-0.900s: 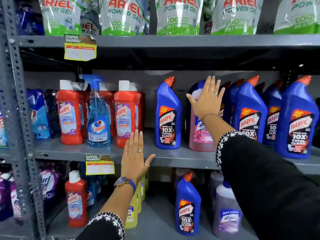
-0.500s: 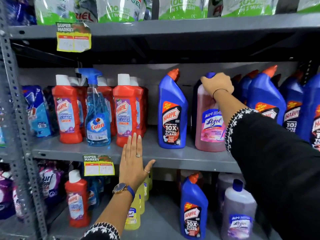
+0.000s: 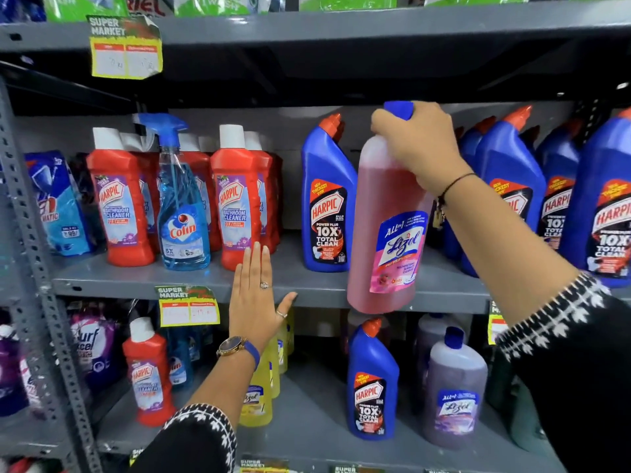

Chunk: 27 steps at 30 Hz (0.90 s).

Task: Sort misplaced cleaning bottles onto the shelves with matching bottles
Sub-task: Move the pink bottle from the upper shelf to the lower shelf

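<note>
My right hand (image 3: 418,145) grips the neck of a pink Lizol bottle (image 3: 386,233) with a blue cap. The bottle hangs in front of the middle shelf (image 3: 307,281), its base past the shelf's front edge. Blue Harpic bottles (image 3: 326,199) stand on both sides of it on that shelf. My left hand (image 3: 254,295) is flat and open against the shelf edge, holding nothing. A blue Colin spray bottle (image 3: 182,213) stands among red Harpic bathroom cleaner bottles (image 3: 119,203). On the lower shelf are a blue Harpic bottle (image 3: 372,384), a purple Lizol bottle (image 3: 454,390), yellow Lizol bottles (image 3: 259,394) and a red Harpic bottle (image 3: 150,373).
Green Ariel pouches fill the top shelf (image 3: 341,29). Blue detergent pouches (image 3: 58,203) and purple Surf Excel pouches (image 3: 92,346) sit at the left. A perforated grey upright (image 3: 37,268) frames the left side. Yellow price tags (image 3: 187,305) hang on the shelf edges.
My right hand went from open above the pink Lizol bottle to gripping its neck, then lifted it forward off the middle shelf. The left hand stayed on the shelf edge.
</note>
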Each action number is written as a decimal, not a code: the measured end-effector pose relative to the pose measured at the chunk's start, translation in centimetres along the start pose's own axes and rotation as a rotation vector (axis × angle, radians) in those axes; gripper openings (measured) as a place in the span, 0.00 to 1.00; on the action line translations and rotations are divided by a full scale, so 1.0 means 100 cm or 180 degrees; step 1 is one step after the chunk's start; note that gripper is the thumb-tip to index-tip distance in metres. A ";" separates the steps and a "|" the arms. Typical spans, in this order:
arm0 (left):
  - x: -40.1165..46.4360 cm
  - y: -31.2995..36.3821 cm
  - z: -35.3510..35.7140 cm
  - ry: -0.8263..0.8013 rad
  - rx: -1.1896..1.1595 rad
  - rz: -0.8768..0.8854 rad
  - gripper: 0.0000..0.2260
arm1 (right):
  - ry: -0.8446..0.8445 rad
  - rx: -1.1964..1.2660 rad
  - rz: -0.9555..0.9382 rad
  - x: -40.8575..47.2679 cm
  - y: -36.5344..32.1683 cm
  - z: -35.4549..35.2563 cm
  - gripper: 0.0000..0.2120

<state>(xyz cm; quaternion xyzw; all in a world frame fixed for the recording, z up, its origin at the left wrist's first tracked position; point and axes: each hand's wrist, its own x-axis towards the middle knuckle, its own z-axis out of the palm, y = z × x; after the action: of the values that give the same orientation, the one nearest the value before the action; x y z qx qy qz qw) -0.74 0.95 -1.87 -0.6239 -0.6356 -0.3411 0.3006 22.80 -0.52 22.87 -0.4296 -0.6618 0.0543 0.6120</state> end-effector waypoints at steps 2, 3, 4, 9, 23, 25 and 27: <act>0.001 0.000 0.000 -0.0016 0.0029 -0.0014 0.37 | 0.0021 0.0191 -0.0147 -0.020 -0.005 -0.005 0.17; 0.000 0.000 0.000 0.0005 0.0014 -0.0006 0.37 | 0.0004 0.0316 -0.0169 -0.030 -0.003 -0.005 0.16; 0.001 0.000 0.000 0.0044 -0.0020 0.0010 0.37 | -0.0007 0.0446 -0.0172 -0.041 0.001 -0.004 0.15; 0.001 0.001 0.001 0.0193 -0.0051 0.0061 0.38 | -0.0100 0.1044 -0.0139 -0.116 0.044 0.023 0.12; 0.003 -0.004 0.011 0.0461 0.0043 0.0204 0.36 | -0.0852 0.0515 0.0027 -0.244 0.175 0.167 0.10; 0.003 -0.005 0.011 0.0483 0.0052 0.0205 0.35 | -0.0882 0.0346 0.0191 -0.242 0.182 0.179 0.10; 0.004 -0.005 0.012 0.0488 0.0063 0.0204 0.35 | -0.0964 0.0198 0.0353 -0.240 0.191 0.191 0.09</act>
<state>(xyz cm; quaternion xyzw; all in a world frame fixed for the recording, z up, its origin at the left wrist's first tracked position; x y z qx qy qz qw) -1.16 2.17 -2.33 -0.6130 -0.5938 -0.3718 0.3653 13.22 4.81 -11.58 -0.4332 -0.7198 0.1725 0.5143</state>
